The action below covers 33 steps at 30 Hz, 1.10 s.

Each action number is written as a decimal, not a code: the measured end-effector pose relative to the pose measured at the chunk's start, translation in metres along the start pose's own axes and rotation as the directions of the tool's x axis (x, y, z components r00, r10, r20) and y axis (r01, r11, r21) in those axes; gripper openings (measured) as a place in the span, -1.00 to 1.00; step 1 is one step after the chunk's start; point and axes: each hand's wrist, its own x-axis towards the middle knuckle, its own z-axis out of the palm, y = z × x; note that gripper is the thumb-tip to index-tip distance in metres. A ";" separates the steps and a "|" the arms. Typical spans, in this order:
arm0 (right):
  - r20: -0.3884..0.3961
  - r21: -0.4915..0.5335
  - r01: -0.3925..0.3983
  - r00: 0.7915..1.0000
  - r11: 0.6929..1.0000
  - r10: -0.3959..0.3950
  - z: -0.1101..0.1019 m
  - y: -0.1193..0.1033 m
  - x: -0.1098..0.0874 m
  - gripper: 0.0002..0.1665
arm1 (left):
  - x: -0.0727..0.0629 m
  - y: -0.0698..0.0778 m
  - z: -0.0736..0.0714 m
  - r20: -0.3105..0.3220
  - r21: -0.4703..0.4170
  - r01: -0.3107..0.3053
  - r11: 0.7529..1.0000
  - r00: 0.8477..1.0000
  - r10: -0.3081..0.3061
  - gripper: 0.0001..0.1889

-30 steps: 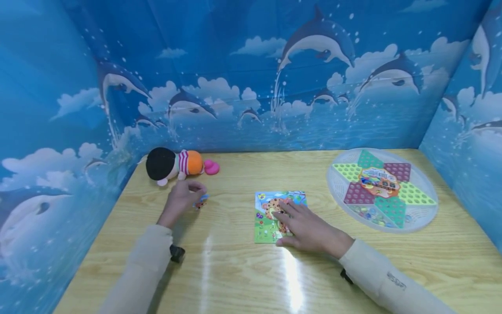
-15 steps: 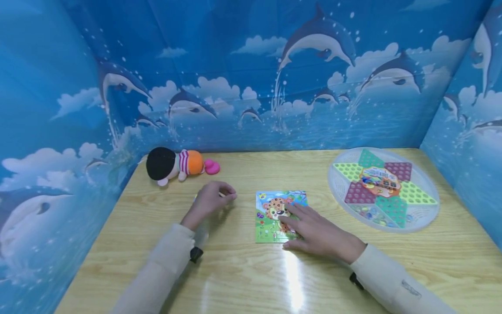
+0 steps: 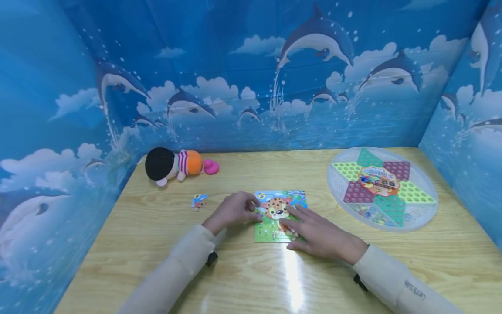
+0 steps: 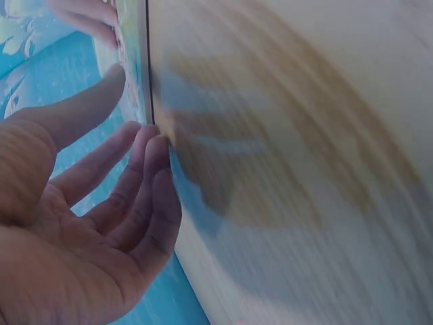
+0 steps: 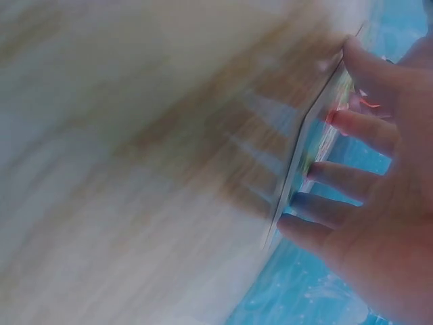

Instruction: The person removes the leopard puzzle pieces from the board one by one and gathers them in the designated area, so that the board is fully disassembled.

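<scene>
A square jigsaw puzzle [image 3: 273,233] with a cartoon leopard lies flat on the wooden table. At its left edge is my left hand [image 3: 234,209], fingertips touching the puzzle's side; in the left wrist view that hand [image 4: 81,257] has thumb and fingers apart, nothing between them. My right hand [image 3: 321,233] rests spread over the puzzle's right part and covers some of the picture. Seen from the right wrist, its fingertips [image 5: 301,230] meet the puzzle's edge [image 5: 295,159] and face. A small loose puzzle piece or pieces [image 3: 199,202], blue and brown, lie left of my left hand.
A doll [image 3: 172,165] with black hair and orange clothing lies at the back left. On the right stands a round Chinese checkers board [image 3: 333,187] with several marbles. A blue dolphin-print curtain [image 3: 219,109] encloses the table [image 3: 129,244] at the back and sides.
My left hand has moved right, from the loose piece near the doll to the puzzle's left edge. My right hand has shifted slightly right and stays on the puzzle.
</scene>
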 end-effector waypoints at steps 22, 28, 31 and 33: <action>-0.020 -0.038 0.020 1.000 0.999 -0.021 0.005 0.001 0.001 -0.26 | 0.003 0.007 0.010 -0.020 0.092 0.005 0.996 1.000 -0.003 -0.58; -0.034 -0.055 0.027 0.999 0.998 -0.029 0.006 0.001 0.002 -0.26 | 0.005 0.008 0.010 -0.039 0.103 0.012 0.995 0.999 -0.008 -0.59; -0.032 -0.052 0.024 0.999 0.998 -0.026 0.006 0.001 0.002 -0.26 | 0.005 0.009 0.010 -0.053 0.107 0.009 0.994 0.999 -0.003 -0.60; -0.030 -0.051 0.023 0.999 0.998 -0.024 0.005 0.001 0.002 -0.26 | 0.005 0.009 0.010 -0.063 0.106 0.004 0.994 0.998 0.002 -0.61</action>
